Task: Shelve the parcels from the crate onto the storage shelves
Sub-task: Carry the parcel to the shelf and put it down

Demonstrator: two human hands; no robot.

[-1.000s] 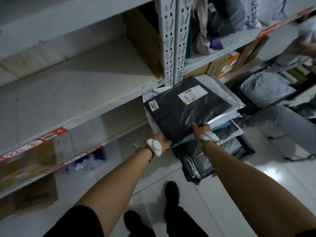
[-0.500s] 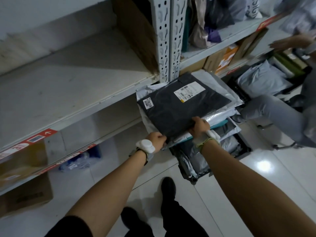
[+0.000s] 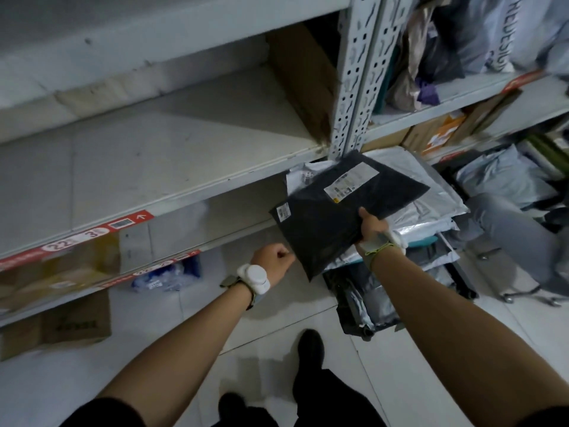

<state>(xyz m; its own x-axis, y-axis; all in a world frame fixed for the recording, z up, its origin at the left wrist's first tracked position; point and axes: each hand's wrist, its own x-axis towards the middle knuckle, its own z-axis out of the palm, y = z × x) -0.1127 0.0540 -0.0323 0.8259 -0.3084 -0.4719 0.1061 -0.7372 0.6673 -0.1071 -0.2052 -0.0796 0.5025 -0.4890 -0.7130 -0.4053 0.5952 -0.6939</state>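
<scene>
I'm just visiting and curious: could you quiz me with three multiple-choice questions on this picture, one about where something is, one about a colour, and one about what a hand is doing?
1. Where is the black parcel?
A. Flat on the bare shelf
B. Lifted above the stack of pale parcels
C. On the floor

2. What colour is the strip on the shelf edge?
A. Red
B. Green
C. Yellow

3. What is the left hand doing?
A. Gripping the black parcel
B. Closed beside the parcel's corner, holding nothing visible
C. Resting flat on the shelf

Answers: 1 B, the right hand holds it over the pale parcels. 2 A, the labelled strip is red. 3 B, its fingers are curled, empty.
</scene>
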